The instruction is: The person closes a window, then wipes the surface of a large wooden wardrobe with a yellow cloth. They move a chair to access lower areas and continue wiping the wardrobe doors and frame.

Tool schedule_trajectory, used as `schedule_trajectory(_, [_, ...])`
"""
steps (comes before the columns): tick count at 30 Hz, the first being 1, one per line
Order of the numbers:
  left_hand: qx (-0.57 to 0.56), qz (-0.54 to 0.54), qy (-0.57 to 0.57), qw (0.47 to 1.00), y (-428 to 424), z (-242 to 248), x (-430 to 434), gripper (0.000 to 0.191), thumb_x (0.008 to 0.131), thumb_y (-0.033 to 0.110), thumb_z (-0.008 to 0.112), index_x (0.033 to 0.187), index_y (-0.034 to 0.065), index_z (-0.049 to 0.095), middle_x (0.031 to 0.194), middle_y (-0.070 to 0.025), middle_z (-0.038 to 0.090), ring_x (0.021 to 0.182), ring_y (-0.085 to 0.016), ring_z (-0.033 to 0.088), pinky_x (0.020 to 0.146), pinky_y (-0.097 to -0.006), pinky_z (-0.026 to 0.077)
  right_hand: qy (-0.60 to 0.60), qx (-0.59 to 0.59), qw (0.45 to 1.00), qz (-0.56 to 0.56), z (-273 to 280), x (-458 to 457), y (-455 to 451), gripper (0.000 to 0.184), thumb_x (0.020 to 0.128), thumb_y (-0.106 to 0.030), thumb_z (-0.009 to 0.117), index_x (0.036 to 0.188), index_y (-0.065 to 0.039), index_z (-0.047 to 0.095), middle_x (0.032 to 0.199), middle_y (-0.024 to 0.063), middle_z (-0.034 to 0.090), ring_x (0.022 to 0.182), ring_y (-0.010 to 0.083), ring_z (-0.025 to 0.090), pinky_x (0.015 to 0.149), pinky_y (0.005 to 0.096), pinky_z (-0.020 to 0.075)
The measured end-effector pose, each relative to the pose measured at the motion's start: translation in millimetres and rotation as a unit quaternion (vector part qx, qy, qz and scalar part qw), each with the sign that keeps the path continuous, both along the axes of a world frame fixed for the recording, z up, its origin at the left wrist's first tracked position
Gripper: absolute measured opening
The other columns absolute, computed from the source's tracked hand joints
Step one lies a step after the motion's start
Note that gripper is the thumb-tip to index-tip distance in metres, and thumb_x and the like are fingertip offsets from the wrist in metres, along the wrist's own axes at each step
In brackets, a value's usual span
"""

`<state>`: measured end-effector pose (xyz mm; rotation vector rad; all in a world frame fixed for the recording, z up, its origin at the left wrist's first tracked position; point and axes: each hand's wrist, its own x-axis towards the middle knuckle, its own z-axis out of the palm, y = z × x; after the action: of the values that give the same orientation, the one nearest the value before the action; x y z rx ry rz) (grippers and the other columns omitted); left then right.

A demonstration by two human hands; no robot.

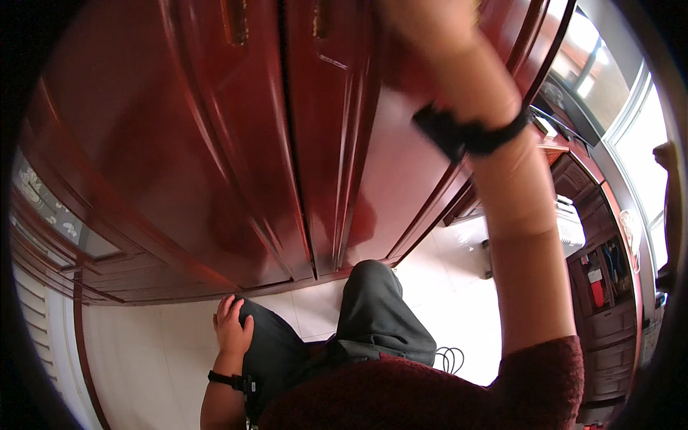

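My left hand (234, 325) rests palm down on my left knee, fingers spread a little and holding nothing. Before me stands a glossy dark red wooden wardrobe (231, 156), its two doors meeting at a dark vertical gap. My right arm reaches up across the right door (400, 140). The right hand (438, 19) is blurred and cut off by the top edge, so its fingers and anything in them are hidden. A sliver of yellow shows beside that hand. Two door handles (235, 21) with worn, gold-flecked edges sit near the top.
Pale floor tiles (129, 344) lie below, with a looped black cable (450, 359) at my right. A dark wooden cabinet (591, 333) with open compartments and a white appliance (570, 228) stand further right, by a window (639, 134). A white slatted panel (31, 306) is at far left.
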<state>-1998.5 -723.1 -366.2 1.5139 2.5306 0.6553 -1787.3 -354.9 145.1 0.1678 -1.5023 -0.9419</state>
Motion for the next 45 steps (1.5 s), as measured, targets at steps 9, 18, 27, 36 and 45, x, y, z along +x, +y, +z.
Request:
schedule_trajectory(9, [-0.011,0.019,-0.002,1.000,-6,-2,-2,0.046,0.086,0.028,0.069,0.130,0.0151,0.062,0.150,-0.0059,0.047,0.145,-0.030,0.036,0.117,-0.0594,0.027,-0.209,-0.163,0.940,-0.217,-294,23,-37,0.057,0.090,-0.024,0.050,0.146,-0.021,0.056,0.158,0.0004,0.043,0.151,0.0256,0.030,0.122,0.0514,0.0126])
schedule_trajectory(18, [0.003,0.028,0.006,1.000,-16,-1,0,0.047,0.086,0.030,0.068,0.130,0.0157,0.062,0.150,-0.0057,0.047,0.145,-0.030,0.036,0.116,-0.0600,0.028,-0.487,-0.030,0.859,-0.156,-389,41,-28,0.044,0.083,-0.036,0.063,0.127,-0.030,0.069,0.160,-0.0032,0.042,0.153,0.0190,0.027,0.125,0.0522,0.0092])
schedule_trajectory(27, [0.019,0.036,-0.003,0.999,-35,3,0,0.048,0.087,0.030,0.068,0.131,0.0149,0.062,0.151,-0.0056,0.047,0.146,-0.030,0.036,0.115,-0.0608,0.029,-0.123,-0.048,0.978,-0.161,-56,-38,-66,0.058,0.085,-0.014,0.057,0.141,-0.026,0.058,0.153,0.0032,0.049,0.142,0.0244,0.043,0.110,0.0516,0.0381])
schedule_trajectory(36, [0.034,0.035,-0.005,0.999,-43,0,-2,0.046,0.085,0.028,0.070,0.128,0.0140,0.063,0.148,-0.0062,0.049,0.143,-0.030,0.039,0.113,-0.0614,0.030,-0.043,-0.074,0.987,-0.135,28,-106,-98,0.042,0.086,0.009,0.060,0.121,-0.014,0.068,0.139,0.0061,0.059,0.140,0.0270,0.045,0.118,0.0417,0.0395])
schedule_trajectory(45, [0.059,0.018,-0.014,0.998,-44,-2,-3,0.047,0.085,0.028,0.069,0.129,0.0136,0.063,0.148,-0.0072,0.049,0.143,-0.030,0.038,0.114,-0.0605,0.029,-0.290,-0.139,0.937,-0.137,-272,-72,-80,0.050,0.087,-0.024,0.055,0.136,-0.021,0.063,0.155,0.0024,0.047,0.151,0.0248,0.030,0.116,0.0541,0.0316])
